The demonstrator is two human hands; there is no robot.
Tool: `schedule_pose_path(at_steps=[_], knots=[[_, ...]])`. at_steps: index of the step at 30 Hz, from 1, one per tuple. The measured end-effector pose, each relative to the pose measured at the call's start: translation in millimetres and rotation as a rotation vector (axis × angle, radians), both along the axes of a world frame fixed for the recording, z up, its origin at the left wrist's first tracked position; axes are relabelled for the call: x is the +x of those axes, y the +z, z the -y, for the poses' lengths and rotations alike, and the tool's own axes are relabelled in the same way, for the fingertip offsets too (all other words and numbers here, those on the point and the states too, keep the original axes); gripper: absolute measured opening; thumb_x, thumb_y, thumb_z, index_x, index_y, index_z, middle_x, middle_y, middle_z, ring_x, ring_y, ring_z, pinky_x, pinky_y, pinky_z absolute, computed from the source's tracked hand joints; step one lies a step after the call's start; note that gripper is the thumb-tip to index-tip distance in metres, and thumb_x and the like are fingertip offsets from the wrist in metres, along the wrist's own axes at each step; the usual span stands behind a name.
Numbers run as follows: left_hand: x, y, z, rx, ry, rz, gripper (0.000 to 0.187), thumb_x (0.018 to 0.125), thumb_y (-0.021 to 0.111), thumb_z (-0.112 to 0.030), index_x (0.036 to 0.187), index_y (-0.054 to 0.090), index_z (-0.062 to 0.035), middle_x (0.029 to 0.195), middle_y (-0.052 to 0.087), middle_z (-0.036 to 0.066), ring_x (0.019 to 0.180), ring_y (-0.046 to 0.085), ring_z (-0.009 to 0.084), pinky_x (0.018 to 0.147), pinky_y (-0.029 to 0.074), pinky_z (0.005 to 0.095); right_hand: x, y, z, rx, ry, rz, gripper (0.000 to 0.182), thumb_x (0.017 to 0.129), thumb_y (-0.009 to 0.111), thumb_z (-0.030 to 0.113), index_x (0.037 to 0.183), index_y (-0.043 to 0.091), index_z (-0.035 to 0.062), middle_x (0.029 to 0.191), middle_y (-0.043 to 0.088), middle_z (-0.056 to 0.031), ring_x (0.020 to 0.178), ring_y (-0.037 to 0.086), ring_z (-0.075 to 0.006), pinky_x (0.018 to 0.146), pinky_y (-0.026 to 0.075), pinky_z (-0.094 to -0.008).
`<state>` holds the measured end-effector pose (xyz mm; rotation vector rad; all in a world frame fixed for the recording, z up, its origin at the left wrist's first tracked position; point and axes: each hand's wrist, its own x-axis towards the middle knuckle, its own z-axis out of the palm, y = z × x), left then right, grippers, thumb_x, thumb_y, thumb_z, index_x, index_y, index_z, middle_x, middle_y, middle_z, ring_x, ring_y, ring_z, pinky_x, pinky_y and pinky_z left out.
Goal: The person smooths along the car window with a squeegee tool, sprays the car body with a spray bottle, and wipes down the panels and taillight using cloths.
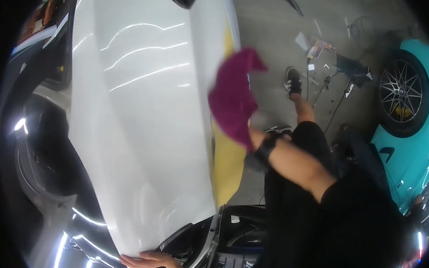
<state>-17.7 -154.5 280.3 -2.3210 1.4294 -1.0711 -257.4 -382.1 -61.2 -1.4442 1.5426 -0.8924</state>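
A large glossy white car hood (142, 110) stretches before me, with bright light streaks reflected in it. My right hand (250, 131), mostly hidden by a magenta cloth (234, 98), grips that cloth at the hood's right edge. The cloth is blurred and bunched, and one corner flares up. A dark band (267, 146) circles this wrist. Below the cloth, a yellow strip of bodywork (227, 169) runs along the hood's side. At the bottom, my left hand (147, 261) lies flat with its fingers stretched over the hood's narrow end, beside the dark headlight opening (188, 243).
A turquoise car (404, 160) with a spoked wheel (401, 91) stands on the right. Cables, scraps and a dark box-shaped item (351, 66) lie on the grey floor (261, 19). Dark car parts (240, 229) sit near the hood's lower right. Another dark vehicle (46, 148) is at left.
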Motion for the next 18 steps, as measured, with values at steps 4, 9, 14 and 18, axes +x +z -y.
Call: schedule_pose_path(at_steps=[4,9,14,18], knots=[[0,3,7,0.013,-0.131,-0.003,0.061,0.108,0.032,-0.047,0.145,0.049,-0.0018,0.146,0.050,0.022,0.132,0.049,0.0416,0.106,0.040,0.0559,60,14,-186,0.224,0.099,0.053,0.040,0.102,0.046,0.031,0.138,0.053,0.0137,0.124,0.061,-0.0071,0.116,0.058,-0.0199,0.099,0.044,-0.0336],[9,0,3,-0.020,-0.081,0.098,0.065,0.106,0.025,-0.055,0.146,0.051,-0.0101,0.146,0.053,0.014,0.136,0.047,0.0322,0.112,0.033,0.0497,45,-2,-259,0.307,0.127,0.156,0.039,0.101,0.046,0.028,0.136,0.052,0.0114,0.121,0.060,-0.0081,0.114,0.057,-0.0208,0.098,0.044,-0.0339],[23,-4,-3,-0.041,-0.062,0.129,0.062,0.106,0.025,-0.053,0.146,0.052,-0.0137,0.146,0.054,0.010,0.135,0.049,0.0288,0.110,0.036,0.0468,1,-66,-150,0.092,-0.054,-0.109,0.038,0.100,0.047,0.026,0.134,0.050,0.0090,0.119,0.059,-0.0091,0.112,0.057,-0.0217,0.096,0.044,-0.0343],[26,-7,2,-0.039,-0.058,0.222,0.061,0.106,0.025,-0.053,0.145,0.053,-0.0164,0.145,0.055,0.006,0.132,0.052,0.0275,0.108,0.039,0.0462,-10,-121,-37,0.023,-0.135,-0.507,0.037,0.100,0.047,0.024,0.133,0.050,0.0071,0.117,0.058,-0.0099,0.111,0.057,-0.0225,0.095,0.044,-0.0346]])
